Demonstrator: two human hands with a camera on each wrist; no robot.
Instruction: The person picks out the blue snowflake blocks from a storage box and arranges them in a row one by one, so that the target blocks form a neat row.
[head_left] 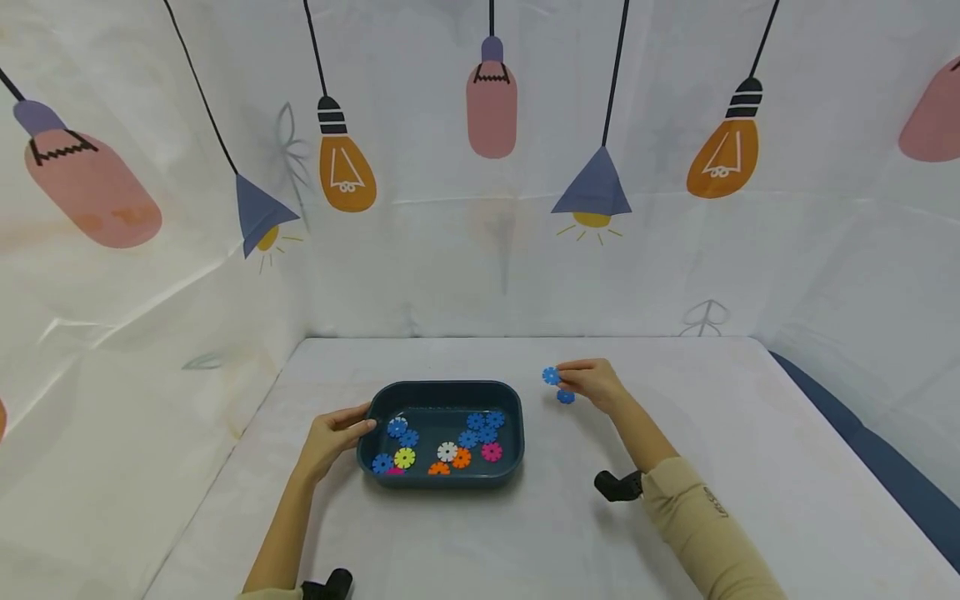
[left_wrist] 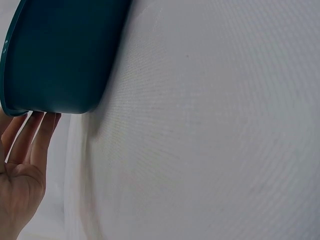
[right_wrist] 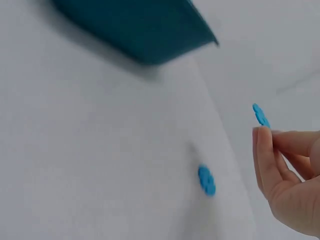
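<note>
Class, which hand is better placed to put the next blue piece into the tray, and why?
Probably the right hand: it pinches a blue piece, while the left hand holds the tray.

And it's bright blue for the disc [head_left: 551, 376] in my right hand [head_left: 592, 382], with matching blue on the loose disc [head_left: 566, 397] beside it! My tray [head_left: 441, 482] comes in deep, dark teal, and what a mix inside: blue discs [head_left: 487, 435], a yellow disc [head_left: 405, 458], a white disc [head_left: 447, 452], orange discs [head_left: 461, 458], pink discs [head_left: 492, 452]. White for the tablecloth [head_left: 555, 533]. Tan on my sleeve [head_left: 697, 525], dark lettering across it. Behind, the white sheet [head_left: 420, 267] sports a lamp pattern: dusty pink lamps [head_left: 492, 112] with purple tops, orange bulbs [head_left: 348, 179] with black-and-white striped caps, blue-grey shades [head_left: 592, 187] glowing yellow underneath, black cords throughout.
</note>
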